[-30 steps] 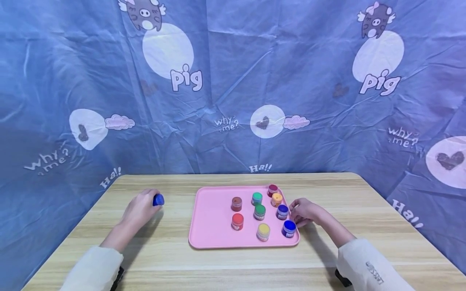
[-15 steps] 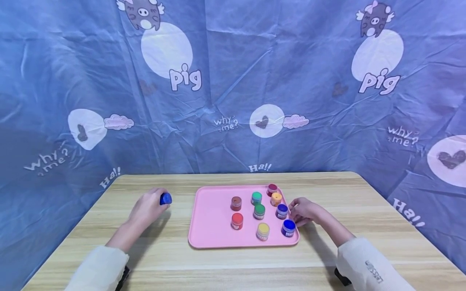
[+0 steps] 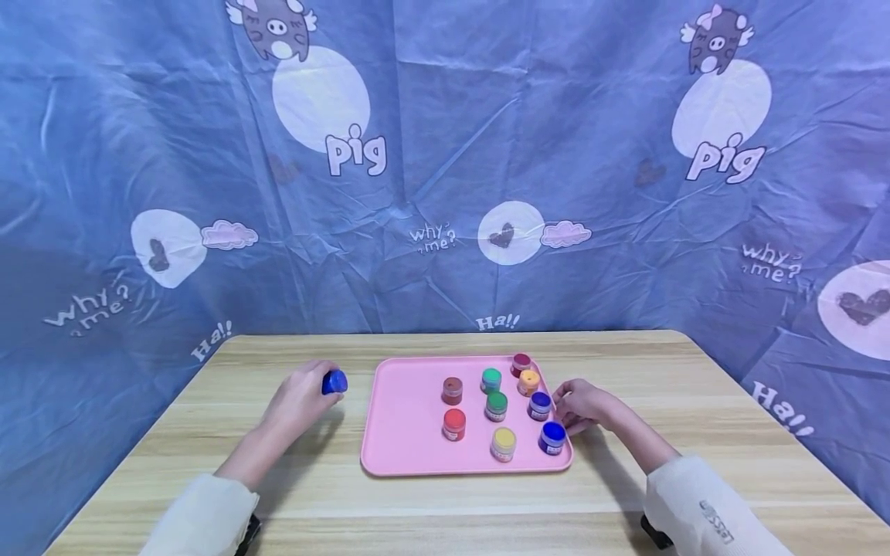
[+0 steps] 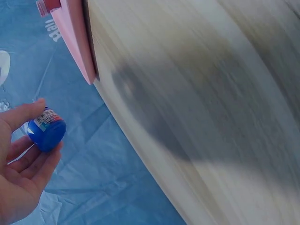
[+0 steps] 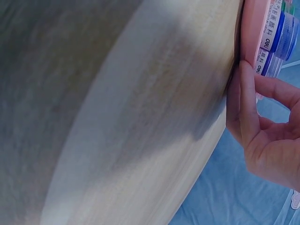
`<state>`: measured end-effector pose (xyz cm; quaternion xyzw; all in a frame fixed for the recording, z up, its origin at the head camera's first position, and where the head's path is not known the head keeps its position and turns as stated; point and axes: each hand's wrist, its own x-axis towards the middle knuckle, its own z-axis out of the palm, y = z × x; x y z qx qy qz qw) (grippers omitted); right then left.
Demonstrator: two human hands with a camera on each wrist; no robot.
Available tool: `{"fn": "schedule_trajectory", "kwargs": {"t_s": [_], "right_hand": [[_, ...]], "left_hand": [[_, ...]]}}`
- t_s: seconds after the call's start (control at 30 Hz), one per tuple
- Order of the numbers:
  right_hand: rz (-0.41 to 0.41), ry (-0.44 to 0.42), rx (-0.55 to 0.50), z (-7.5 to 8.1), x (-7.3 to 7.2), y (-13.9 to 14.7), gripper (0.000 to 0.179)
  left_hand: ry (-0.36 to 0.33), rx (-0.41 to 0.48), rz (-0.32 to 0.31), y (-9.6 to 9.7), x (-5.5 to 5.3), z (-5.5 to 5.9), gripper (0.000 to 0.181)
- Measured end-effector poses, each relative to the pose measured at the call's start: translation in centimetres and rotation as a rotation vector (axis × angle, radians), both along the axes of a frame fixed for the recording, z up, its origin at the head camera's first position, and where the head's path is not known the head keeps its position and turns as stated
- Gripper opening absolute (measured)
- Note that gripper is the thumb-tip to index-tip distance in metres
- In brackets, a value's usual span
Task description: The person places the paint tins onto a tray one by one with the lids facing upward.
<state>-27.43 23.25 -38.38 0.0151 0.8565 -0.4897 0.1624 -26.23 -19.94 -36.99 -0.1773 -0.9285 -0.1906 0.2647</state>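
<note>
In the head view my left hand [image 3: 302, 398] holds a small blue paint jar [image 3: 334, 381] above the table, left of the pink tray [image 3: 399, 452]. The left wrist view shows thumb and fingers round this jar [image 4: 48, 129], its label partly visible. My right hand [image 3: 582, 405] is at the tray's right edge, thumb and fingers pinching the rim, as the right wrist view shows with the tray wall [image 5: 253, 33] beside the fingertips. Nearest to it on the tray stand a dark blue jar [image 3: 539, 406] and a bright blue jar [image 3: 552, 438].
Several more paint jars stand upright on the tray: brown [image 3: 452, 391], red [image 3: 454, 425], light green [image 3: 490, 380], green [image 3: 497, 406], yellow [image 3: 504, 445], orange [image 3: 528, 383] and dark red [image 3: 521, 365]. A blue printed cloth [image 3: 445, 170] hangs behind the wooden table [image 3: 334, 494].
My left hand has moved right towards the tray with the blue paint jar in its grip. My right hand and the tray have stayed in place.
</note>
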Motion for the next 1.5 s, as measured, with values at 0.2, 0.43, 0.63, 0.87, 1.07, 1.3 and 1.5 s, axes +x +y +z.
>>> {"fn": "schedule_trajectory", "kwargs": {"t_s": [0.2,0.43,0.63,0.87,1.07,1.3,1.5], "right_hand": [[-0.012,0.005,0.010,-0.1,-0.1,0.0,0.018],[-0.036,-0.003,0.012,-0.2,-0.1,-0.2,0.019],[-0.032,-0.007,0.015,-0.1,0.0,-0.1,0.019],[-0.038,-0.007,0.023,-0.1,0.0,-0.1,0.019],[-0.031,-0.009,0.023,-0.1,0.0,0.0,0.019],[-0.027,-0.006,0.025,-0.1,-0.1,0.0,0.019],[-0.034,-0.006,0.027,-0.1,0.0,0.0,0.019]], "left_hand": [[0.017,0.026,-0.033,1.0,0.1,-0.4,0.034],[-0.003,0.042,-0.043,2.2,0.5,-0.7,0.035],[-0.012,0.044,-0.058,3.2,0.9,-0.7,0.037],[-0.053,0.056,-0.086,4.2,1.5,-0.6,0.037],[-0.043,0.085,-0.122,5.2,1.9,-0.5,0.037],[-0.039,0.089,-0.151,6.4,2.3,-0.5,0.035],[-0.032,0.084,-0.168,7.3,2.7,-0.3,0.033]]}}
